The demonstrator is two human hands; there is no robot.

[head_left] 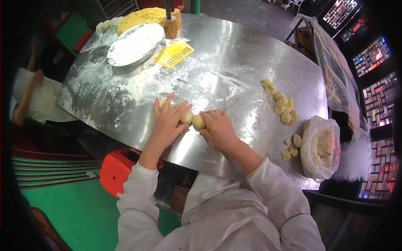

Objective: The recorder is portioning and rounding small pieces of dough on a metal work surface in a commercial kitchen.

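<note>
On the floured stainless steel table (pixel 216 157), my left hand (pixel 169 120) lies with spread fingers over pale dough balls; one dough ball (pixel 187 117) shows by its fingertips and another (pixel 162 103) beneath the fingers. My right hand (pixel 220 127) curls around the right side of a rounded dough piece (pixel 198 122), which sits against or very near the ball on the left. Part of the dough is hidden under both hands. Further right lie several yellowish dough pieces (pixel 281 102) in a cluster, with smaller dough scraps (pixel 286 155) below them.
A metal bowl of flour (pixel 136 45), a yellow slotted plastic scraper (pixel 175 54), wooden-handled tools (pixel 170 27) and a large yellow dough mass (pixel 141 17) stand at the far left. A plastic bag of dough (pixel 320 149) is at the right edge. A person (pixel 37 94) stands left; a red stool (pixel 117 171) is below.
</note>
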